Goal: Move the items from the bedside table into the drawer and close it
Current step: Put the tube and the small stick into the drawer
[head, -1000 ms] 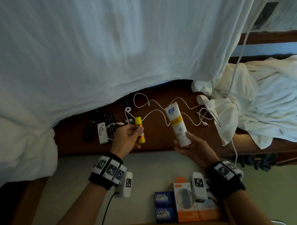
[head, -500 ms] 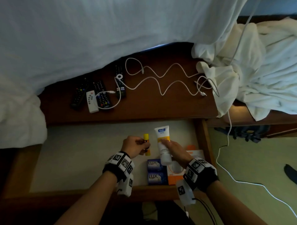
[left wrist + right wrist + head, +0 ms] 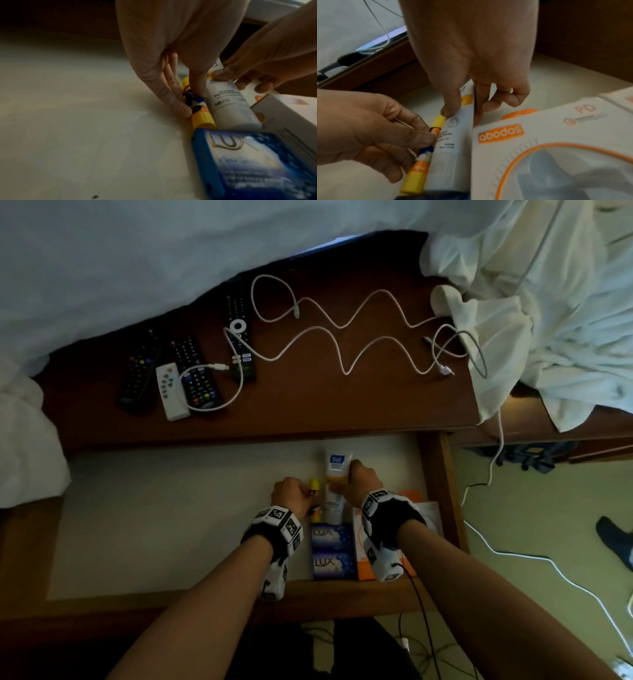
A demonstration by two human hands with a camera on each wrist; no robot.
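Observation:
Both hands are down in the open drawer (image 3: 171, 525). My left hand (image 3: 291, 496) pinches a small yellow glue stick (image 3: 313, 486) (image 3: 202, 119) (image 3: 419, 167) that lies on the drawer floor. Beside it my right hand (image 3: 359, 482) pinches a white Safi tube (image 3: 337, 467) (image 3: 229, 106) (image 3: 452, 151) between thumb and fingers, the tube lying flat against the stick. Several remotes (image 3: 191, 371) and white cables (image 3: 342, 344) lie on the bedside table top (image 3: 308, 405).
Two blue Lux soap boxes (image 3: 330, 551) (image 3: 257, 162) and a white-and-orange abodos box (image 3: 363, 546) (image 3: 556, 148) sit at the drawer's front right. White bedding (image 3: 137, 261) overhangs the table's back. A white robe (image 3: 548, 320) lies at right. Cables (image 3: 513, 556) trail on the floor.
Both hands came down from above the table into the drawer with the glue stick and the tube. They now hold them low on the drawer floor, next to the soap boxes.

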